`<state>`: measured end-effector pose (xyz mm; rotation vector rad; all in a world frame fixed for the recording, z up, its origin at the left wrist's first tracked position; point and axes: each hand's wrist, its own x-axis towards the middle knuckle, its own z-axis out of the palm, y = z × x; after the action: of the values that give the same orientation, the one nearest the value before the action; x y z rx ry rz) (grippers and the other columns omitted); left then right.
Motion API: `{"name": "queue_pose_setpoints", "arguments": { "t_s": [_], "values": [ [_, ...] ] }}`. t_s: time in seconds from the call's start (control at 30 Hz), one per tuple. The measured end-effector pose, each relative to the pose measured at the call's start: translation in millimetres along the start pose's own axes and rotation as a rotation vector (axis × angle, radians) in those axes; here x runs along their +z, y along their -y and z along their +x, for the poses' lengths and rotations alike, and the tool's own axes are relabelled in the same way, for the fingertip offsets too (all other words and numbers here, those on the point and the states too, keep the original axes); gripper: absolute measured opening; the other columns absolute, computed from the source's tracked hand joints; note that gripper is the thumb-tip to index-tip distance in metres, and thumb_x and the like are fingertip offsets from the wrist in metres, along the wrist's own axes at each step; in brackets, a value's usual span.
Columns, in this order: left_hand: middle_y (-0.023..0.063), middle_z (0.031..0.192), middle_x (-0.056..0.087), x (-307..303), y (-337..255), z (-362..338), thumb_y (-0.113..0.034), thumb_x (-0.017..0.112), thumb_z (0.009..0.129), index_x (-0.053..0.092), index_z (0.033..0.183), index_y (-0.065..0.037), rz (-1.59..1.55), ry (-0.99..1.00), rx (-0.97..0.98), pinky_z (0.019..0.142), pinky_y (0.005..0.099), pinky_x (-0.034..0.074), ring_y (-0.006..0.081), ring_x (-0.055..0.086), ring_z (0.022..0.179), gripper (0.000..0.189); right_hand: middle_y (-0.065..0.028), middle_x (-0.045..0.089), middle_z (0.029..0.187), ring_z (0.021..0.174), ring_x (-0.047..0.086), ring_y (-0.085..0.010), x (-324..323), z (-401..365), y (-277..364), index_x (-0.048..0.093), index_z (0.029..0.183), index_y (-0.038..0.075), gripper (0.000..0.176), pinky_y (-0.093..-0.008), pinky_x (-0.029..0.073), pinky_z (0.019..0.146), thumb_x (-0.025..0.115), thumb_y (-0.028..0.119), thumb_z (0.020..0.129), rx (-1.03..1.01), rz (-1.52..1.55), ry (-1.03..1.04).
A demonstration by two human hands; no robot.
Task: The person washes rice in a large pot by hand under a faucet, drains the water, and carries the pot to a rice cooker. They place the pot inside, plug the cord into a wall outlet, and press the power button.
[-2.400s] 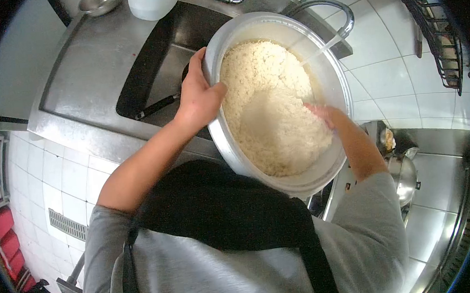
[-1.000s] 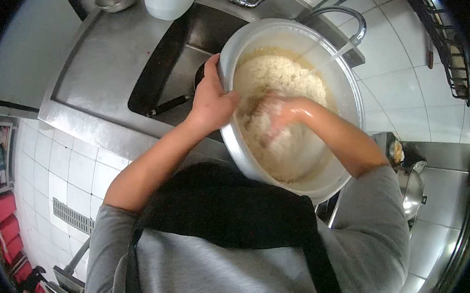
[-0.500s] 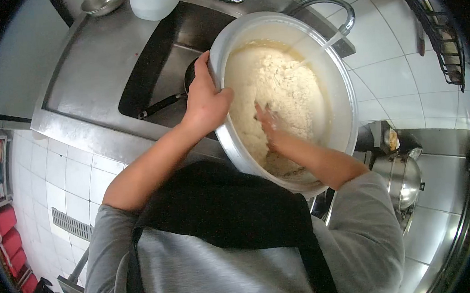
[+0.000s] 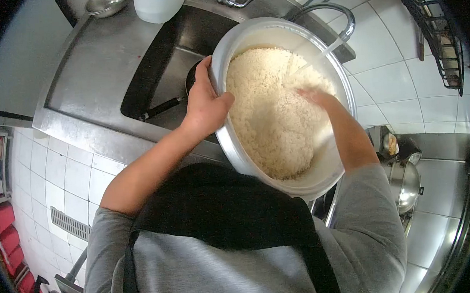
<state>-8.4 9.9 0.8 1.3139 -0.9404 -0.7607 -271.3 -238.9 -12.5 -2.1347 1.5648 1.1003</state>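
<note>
A large, pale metal pot is tilted over the sink's edge, close to my body. Wet, off-white grains that look like rice fill much of it. My left hand grips the pot's left rim, thumb over the inside and fingers along the outer wall. Inside the pot, on its right side, my right hand touches the grains; its fingers are smeared by motion. Above the far right rim arches a curved faucet, with a stream of water running from it into the pot.
Beneath the pot, the steel sink holds a dark-handled pan. A whitish container and a metal bowl stand behind. To the right are a lidded steel pot and a black wire rack.
My right hand has moved from the pot's middle toward its right side. The grains now spread more widely, with less cloudy water visible. My left hand keeps its hold on the rim.
</note>
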Motion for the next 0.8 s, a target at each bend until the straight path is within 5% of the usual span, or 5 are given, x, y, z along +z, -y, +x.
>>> {"name": "queue_pose_setpoints", "arguments": {
  "t_s": [0.13,0.23,0.33,0.6,0.8],
  "values": [
    [0.0255,0.119,0.046,3.4,2.8,-0.8,-0.002,0.053,0.067,0.022,0.131,0.005,-0.045,-0.05,0.028,0.098,0.0365,0.034,0.0335,0.047,0.112,0.072,-0.0105,0.026,0.143,0.134,0.02,-0.0265,87.4,13.4,-73.1,0.029,0.137,0.012,0.071,-0.0527,0.013,0.107,0.035,0.06,0.086,0.193,0.699,0.181],
    [0.0255,0.118,0.046,4.8,5.9,-0.9,-0.002,0.053,0.067,0.023,0.13,0.005,-0.052,-0.071,0.031,0.098,0.0358,0.034,0.033,0.047,0.112,0.07,-0.012,0.033,0.14,0.131,0.026,-0.0289,185.5,32.2,-126.2,0.037,0.133,0.012,0.068,-0.0543,0.019,0.105,0.038,0.06,0.084,-0.027,1.205,0.582],
    [0.0261,0.117,0.048,5.0,5.3,0.2,-0.003,0.053,0.067,0.024,0.13,0.005,-0.025,-0.09,0.034,0.097,0.0356,0.035,0.0336,0.048,0.111,0.07,-0.0138,0.034,0.138,0.129,0.029,-0.0299,180.5,-39.1,-43.0,0.039,0.132,0.013,0.065,-0.0517,0.021,0.104,0.039,0.058,0.085,0.045,1.474,0.621],
    [0.0302,0.113,0.05,1.1,4.6,3.0,-0.005,0.053,0.069,0.023,0.131,0.003,0.075,-0.056,-0.004,0.095,0.0392,0.037,0.0395,0.051,0.107,0.07,-0.0187,0.038,0.133,0.123,0.036,-0.0324,123.0,-65.9,99.2,0.043,0.129,0.016,0.059,-0.0448,0.025,0.103,0.041,0.054,0.085,-0.083,2.128,0.106],
    [0.0311,0.112,0.05,-3.0,3.7,5.4,-0.006,0.053,0.069,0.022,0.13,0.002,0.125,-0.012,-0.005,0.093,0.0402,0.038,0.041,0.051,0.105,0.07,-0.0224,0.041,0.129,0.119,0.041,-0.0342,68.0,60.7,24.0,0.045,0.128,0.018,0.054,-0.0397,0.029,0.102,0.042,0.051,0.085,-0.123,1.378,-0.475]
  ]
}}
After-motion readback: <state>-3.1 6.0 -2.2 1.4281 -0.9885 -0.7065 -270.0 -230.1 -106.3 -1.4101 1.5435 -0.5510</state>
